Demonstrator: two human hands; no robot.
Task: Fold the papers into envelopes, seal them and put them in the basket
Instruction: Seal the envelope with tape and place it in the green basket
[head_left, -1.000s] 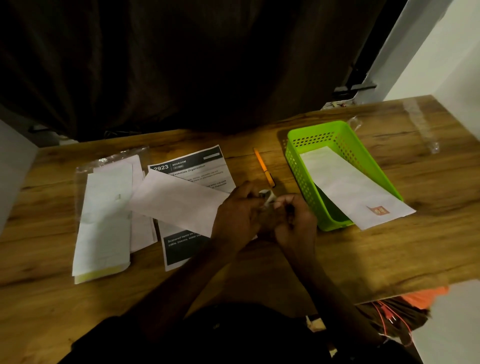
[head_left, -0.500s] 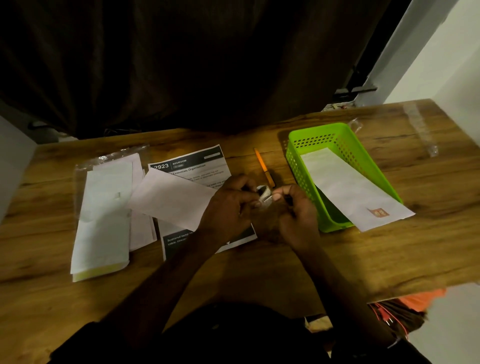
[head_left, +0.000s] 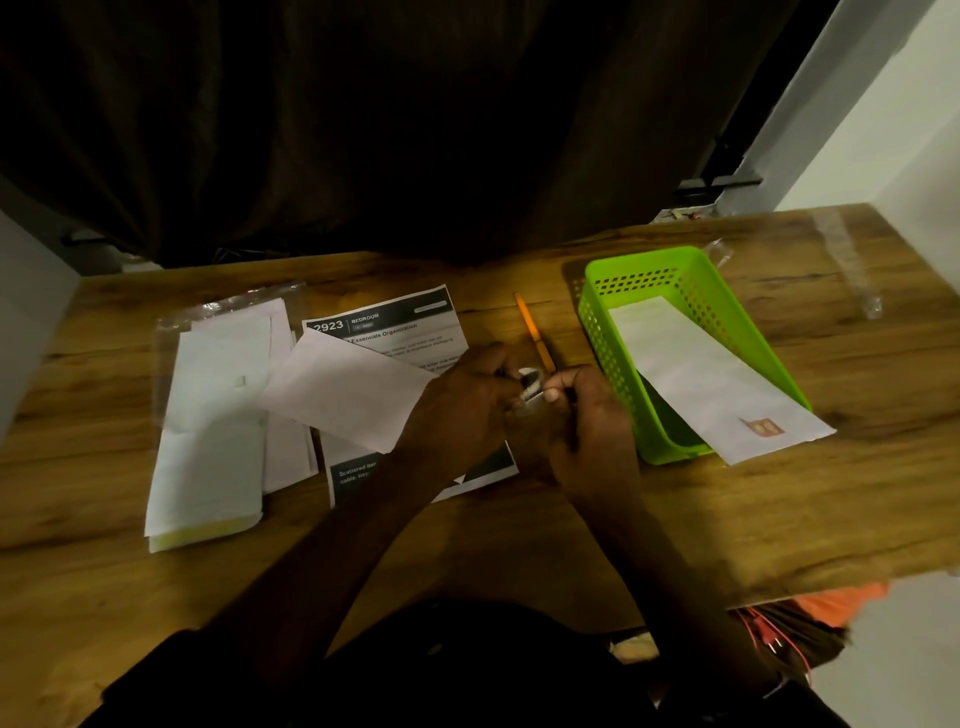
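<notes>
Papers sit in three spots on my head-camera feed. A stack of folded white sheets (head_left: 213, 426) lies at the left of the wooden table (head_left: 779, 493), on a clear plastic sleeve (head_left: 228, 306). One folded white paper (head_left: 348, 389) lies slanted across a printed sheet (head_left: 384, 325) headed 2923, and its right corner disappears under the left hand (head_left: 457, 410). A white envelope (head_left: 701, 374) with a small red mark close to its near end leans in the green basket (head_left: 644, 260) at the right, and that end sticks out past the near rim.

From here I see the left hand and the right hand (head_left: 587, 421) close together at the middle of the table, just beside the basket. Both have their fingers curled, and between their fingertips they pinch a small pale roll (head_left: 531, 385). I cannot tell what it is made of. An orange pencil (head_left: 532, 332) lies on the wood just beyond the hands, between the printed sheet and the basket. A dark curtain (head_left: 415, 130) hangs behind the table.
</notes>
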